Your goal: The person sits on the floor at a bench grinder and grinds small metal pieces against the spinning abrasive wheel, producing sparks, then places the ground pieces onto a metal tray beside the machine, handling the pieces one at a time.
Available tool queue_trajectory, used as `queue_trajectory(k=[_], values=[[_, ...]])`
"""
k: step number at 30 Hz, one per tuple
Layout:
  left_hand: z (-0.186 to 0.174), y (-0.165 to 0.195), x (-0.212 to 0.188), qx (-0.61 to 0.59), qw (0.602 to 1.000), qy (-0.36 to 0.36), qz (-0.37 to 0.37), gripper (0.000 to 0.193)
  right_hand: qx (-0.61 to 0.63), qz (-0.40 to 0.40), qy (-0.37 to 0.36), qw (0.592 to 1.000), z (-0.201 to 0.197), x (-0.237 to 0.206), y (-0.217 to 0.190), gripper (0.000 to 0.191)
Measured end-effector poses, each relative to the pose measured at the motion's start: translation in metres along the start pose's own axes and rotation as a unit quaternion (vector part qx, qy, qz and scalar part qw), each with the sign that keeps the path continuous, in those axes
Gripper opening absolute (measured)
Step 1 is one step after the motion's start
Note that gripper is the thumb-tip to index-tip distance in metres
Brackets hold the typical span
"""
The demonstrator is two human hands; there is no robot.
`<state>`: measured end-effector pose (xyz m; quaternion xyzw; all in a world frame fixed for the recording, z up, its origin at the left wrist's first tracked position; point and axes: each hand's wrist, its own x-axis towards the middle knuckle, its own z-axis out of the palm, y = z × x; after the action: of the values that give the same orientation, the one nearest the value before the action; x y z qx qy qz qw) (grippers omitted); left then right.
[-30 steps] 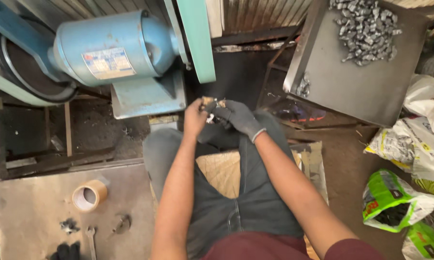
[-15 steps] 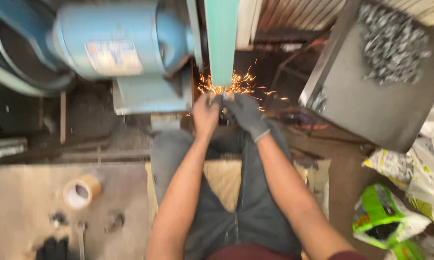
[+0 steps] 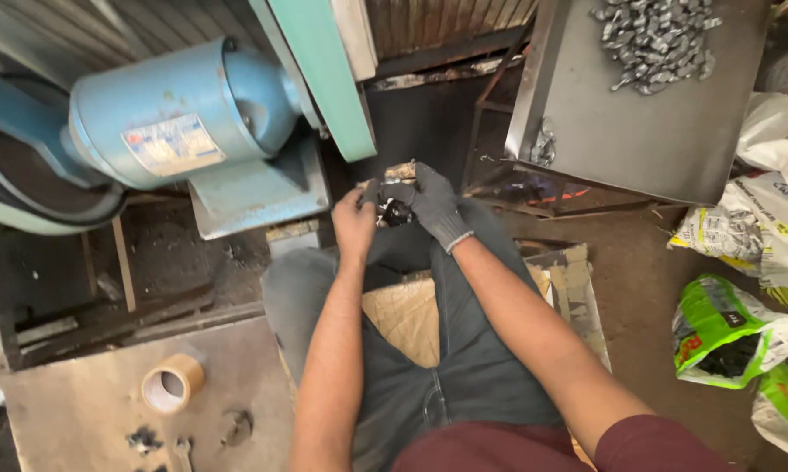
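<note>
From the head view, we hold a small dark metal piece (image 3: pixel 397 210) at centre frame, just above our knees. Our bare left hand (image 3: pixel 354 225) pinches its left side; our gloved right hand (image 3: pixel 432 205) curls closed over its right and top. The green sanding belt (image 3: pixel 324 79) runs directly above, closer to our left hand. We cannot tell the piece's long axis.

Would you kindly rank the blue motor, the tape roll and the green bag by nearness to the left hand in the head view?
1. Blue motor: up and left of the left hand.
2. Tape roll: lower left, on the metal sheet.
3. Green bag: far right, on the floor.
</note>
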<state>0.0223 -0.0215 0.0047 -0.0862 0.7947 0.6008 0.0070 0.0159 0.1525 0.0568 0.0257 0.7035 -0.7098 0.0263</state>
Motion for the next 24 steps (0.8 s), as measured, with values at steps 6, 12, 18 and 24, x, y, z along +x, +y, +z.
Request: queue_trajectory(k=[6,12,18,24], values=[[0.021,-0.009,-0.001,-0.557,0.807,-0.116,-0.158,0.064,0.112,0.106,0.017,0.988,0.006,0.051,0.004,0.028],[0.015,-0.008,-0.016,-0.59,0.782,-0.187,-0.076,0.065,0.137,0.148,0.031,0.979,0.009,0.051,-0.009,0.027],[-0.016,0.012,-0.02,-0.269,0.941,-0.148,-0.143,0.045,0.03,-0.076,-0.006,0.997,-0.056,0.022,-0.018,0.024],[0.002,0.032,-0.022,0.168,0.976,-0.132,0.038,0.045,-0.562,-0.189,0.291,0.751,-0.194,0.018,-0.005,0.037]])
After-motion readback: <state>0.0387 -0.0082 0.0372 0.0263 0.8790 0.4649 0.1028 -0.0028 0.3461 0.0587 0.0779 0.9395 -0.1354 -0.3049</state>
